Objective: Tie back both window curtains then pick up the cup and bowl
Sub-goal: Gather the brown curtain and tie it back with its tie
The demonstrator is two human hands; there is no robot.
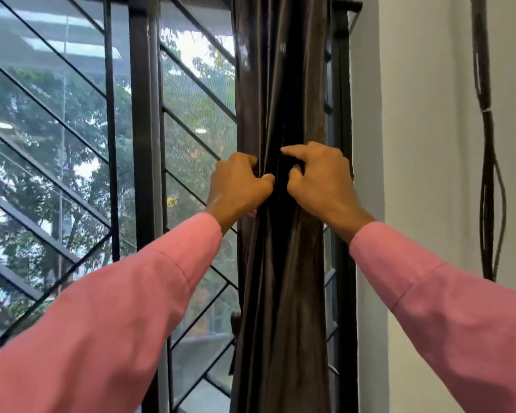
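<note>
A dark brown glossy curtain (283, 84) hangs gathered into a narrow bunch at the right side of the window. My left hand (236, 186) grips the bunch from its left side at mid height. My right hand (319, 177) holds the same bunch from the right, thumb and forefinger pinching at the dark band in the middle of the folds. Both arms wear pink sleeves. No cup, bowl or second curtain is in view.
A black window frame (145, 114) with diagonal metal grille bars (57, 180) fills the left, with trees outside. A white wall (429, 144) stands to the right, and a bundle of dark cables (487, 174) hangs down it.
</note>
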